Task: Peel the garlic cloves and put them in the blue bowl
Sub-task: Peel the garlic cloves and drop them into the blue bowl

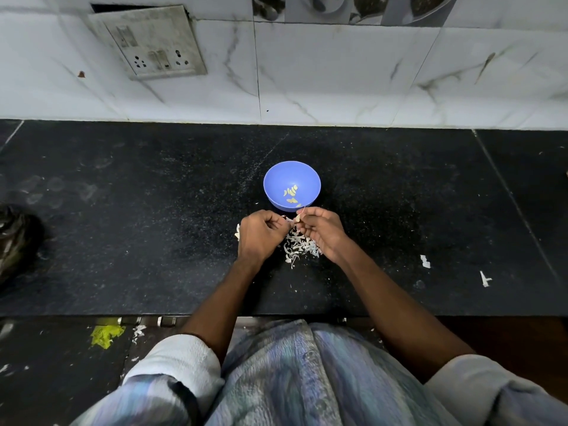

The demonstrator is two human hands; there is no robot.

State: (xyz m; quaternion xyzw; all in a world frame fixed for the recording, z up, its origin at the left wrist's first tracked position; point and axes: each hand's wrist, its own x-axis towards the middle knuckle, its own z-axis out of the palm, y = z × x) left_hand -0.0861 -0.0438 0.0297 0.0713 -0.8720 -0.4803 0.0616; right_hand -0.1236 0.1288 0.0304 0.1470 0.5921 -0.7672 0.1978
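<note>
Peeling is in progress: the left hand and right hand both have fingers pinched on one garlic clove, held over the skin pile just before the blue bowl; next, probably strip remaining skin, then drop it in.

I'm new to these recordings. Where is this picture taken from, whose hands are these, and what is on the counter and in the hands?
There is no machine here. A camera worn on a person's head looks down at their own bare hands over a black counter. The left hand and right hand meet over a pile of white garlic skins. The right hand's fingers pinch a small garlic clove; the left hand is curled, its contents hidden. Just beyond stands the blue bowl, holding a few peeled cloves.
</note>
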